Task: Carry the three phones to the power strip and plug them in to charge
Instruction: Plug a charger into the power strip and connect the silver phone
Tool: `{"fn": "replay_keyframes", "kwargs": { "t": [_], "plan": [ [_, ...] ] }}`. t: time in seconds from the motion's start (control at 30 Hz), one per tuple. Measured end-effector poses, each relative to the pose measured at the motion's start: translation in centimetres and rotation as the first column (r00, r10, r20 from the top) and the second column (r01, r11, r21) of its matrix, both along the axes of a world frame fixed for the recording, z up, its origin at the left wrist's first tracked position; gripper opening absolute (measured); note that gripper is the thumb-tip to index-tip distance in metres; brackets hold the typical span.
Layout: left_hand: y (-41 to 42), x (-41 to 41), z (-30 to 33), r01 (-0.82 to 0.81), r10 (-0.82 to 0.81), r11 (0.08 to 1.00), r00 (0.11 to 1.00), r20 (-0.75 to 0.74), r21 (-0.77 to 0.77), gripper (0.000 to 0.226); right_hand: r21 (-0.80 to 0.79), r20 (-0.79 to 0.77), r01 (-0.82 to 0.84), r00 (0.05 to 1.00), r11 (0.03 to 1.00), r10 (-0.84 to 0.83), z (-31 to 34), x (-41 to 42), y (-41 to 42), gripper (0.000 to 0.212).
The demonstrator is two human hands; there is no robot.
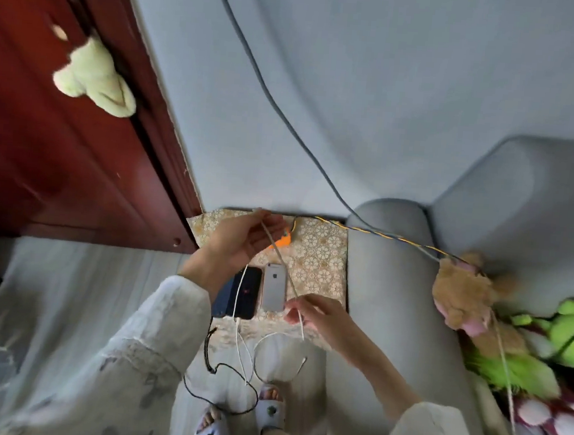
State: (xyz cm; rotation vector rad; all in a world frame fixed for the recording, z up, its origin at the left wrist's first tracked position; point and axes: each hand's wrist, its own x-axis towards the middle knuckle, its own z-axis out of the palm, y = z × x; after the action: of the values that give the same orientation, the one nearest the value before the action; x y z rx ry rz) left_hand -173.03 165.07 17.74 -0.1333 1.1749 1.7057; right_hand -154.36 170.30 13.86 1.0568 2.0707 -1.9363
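Observation:
On a small table with a floral cloth (320,254) lie a silver phone (275,286) face down and, to its left, a black phone (248,293). A darker phone (222,299) shows partly behind my left wrist. My left hand (242,243) holds one end of a pale charging cable (280,261) above the table. My right hand (315,317) pinches the same cable lower down, in front of the silver phone. An orange plug or power strip part (282,241) peeks out behind my left hand, mostly hidden.
A white cable (239,344) and a black cord (228,381) dangle over the table's front edge toward my slippered feet (272,410). A grey sofa arm (384,276) stands right of the table, with plush toys (471,297) on it. A dark red door (59,165) is left.

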Motion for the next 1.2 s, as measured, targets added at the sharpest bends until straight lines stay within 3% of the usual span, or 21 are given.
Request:
{"fn": "replay_keyframes", "kwargs": {
  "t": [0.07, 0.17, 0.23, 0.33, 0.4, 0.47, 0.57, 0.63, 0.73, 0.8, 0.87, 0.93, 1.0, 1.1, 1.2],
  "plan": [
    [-0.5, -0.2, 1.0, 0.037, -0.037, 0.999, 0.999, -0.013, 0.000, 0.022, 0.025, -0.073, 0.068, 0.995, 0.997, -0.066, 2.3, 0.0, 0.5, 0.022],
    [-2.3, 0.6, 1.9, 0.215, -0.229, 0.973, 0.949, -0.218, -0.085, 0.025, -0.025, -0.209, 0.182, 0.960, 0.983, -0.184, 6.6, -1.3, 1.5, 0.021],
    [-3.7, 1.5, 2.5, 0.358, -0.394, 0.919, 0.844, -0.363, -0.165, 0.032, -0.129, -0.309, 0.263, 0.905, 0.956, -0.291, 9.5, -2.8, 2.2, 0.020],
    [-4.7, 2.9, 4.5, 0.557, -0.591, 0.794, 0.617, -0.520, -0.243, 0.040, -0.311, -0.416, 0.261, 0.827, 0.914, -0.378, 13.6, -5.3, 3.1, 0.019],
    [-4.8, 3.8, 6.4, 0.642, -0.651, 0.718, 0.483, -0.585, -0.269, 0.040, -0.419, -0.448, 0.235, 0.786, 0.877, -0.425, 15.9, -6.7, 3.8, 0.018],
    [-4.5, 4.7, 8.4, 0.673, -0.654, 0.692, 0.430, -0.623, -0.261, 0.034, -0.459, -0.460, 0.215, 0.773, 0.862, -0.438, 17.3, -7.3, 4.5, 0.016],
    [-3.5, 5.8, 11.3, 0.667, -0.620, 0.713, 0.455, -0.639, -0.217, 0.016, -0.486, -0.446, 0.136, 0.811, 0.863, -0.379, 18.1, -7.0, 6.0, 0.017],
    [-2.5, 6.3, 12.5, 0.599, -0.539, 0.781, 0.503, -0.675, -0.177, 0.007, -0.501, -0.422, 0.077, 0.848, 0.862, -0.321, 18.3, -6.3, 7.2, 0.019],
    [-0.6, 6.8, 12.7, 0.389, -0.450, 0.881, 0.507, -0.735, -0.271, 0.017, -0.592, -0.399, 0.020, 0.861, 0.806, -0.315, 18.9, -5.7, 9.2, 0.024],
    [0.2, 7.3, 12.0, 0.385, -0.527, 0.846, 0.497, -0.689, -0.369, 0.035, -0.671, -0.385, 0.014, 0.848, 0.742, -0.364, 19.5, -5.7, 10.2, 0.029],
    [0.6, 7.9, 11.0, 0.503, -0.639, 0.760, 0.461, -0.616, -0.412, 0.042, -0.719, -0.375, 0.021, 0.830, 0.694, -0.413, 20.0, -5.8, 10.7, 0.039],
    [0.7, 8.4, 10.6, 0.570, -0.673, 0.719, 0.425, -0.606, -0.398, 0.027, -0.759, -0.361, 0.027, 0.813, 0.651, -0.456, 20.2, -6.0, 10.8, 0.045],
    [0.7, 8.6, 11.0, 0.574, -0.630, 0.747, 0.451, -0.632, -0.336, 0.011, -0.771, -0.352, 0.033, 0.810, 0.636, -0.468, 20.2, -6.2, 11.0, 0.042],
    [0.9, 7.7, 12.6, 0.511, -0.518, 0.828, 0.546, -0.658, -0.228, 0.016, -0.704, -0.349, 0.067, 0.834, 0.707, -0.427, 19.8, -6.4, 11.4, 0.035],
    [1.0, 5.8, 14.6, 0.382, -0.334, 0.921, 0.666, -0.668, -0.080, 0.016, -0.508, -0.359, 0.008, 0.907, 0.861, -0.220, 18.0, -5.5, 10.6, 0.029]
  ]
}}
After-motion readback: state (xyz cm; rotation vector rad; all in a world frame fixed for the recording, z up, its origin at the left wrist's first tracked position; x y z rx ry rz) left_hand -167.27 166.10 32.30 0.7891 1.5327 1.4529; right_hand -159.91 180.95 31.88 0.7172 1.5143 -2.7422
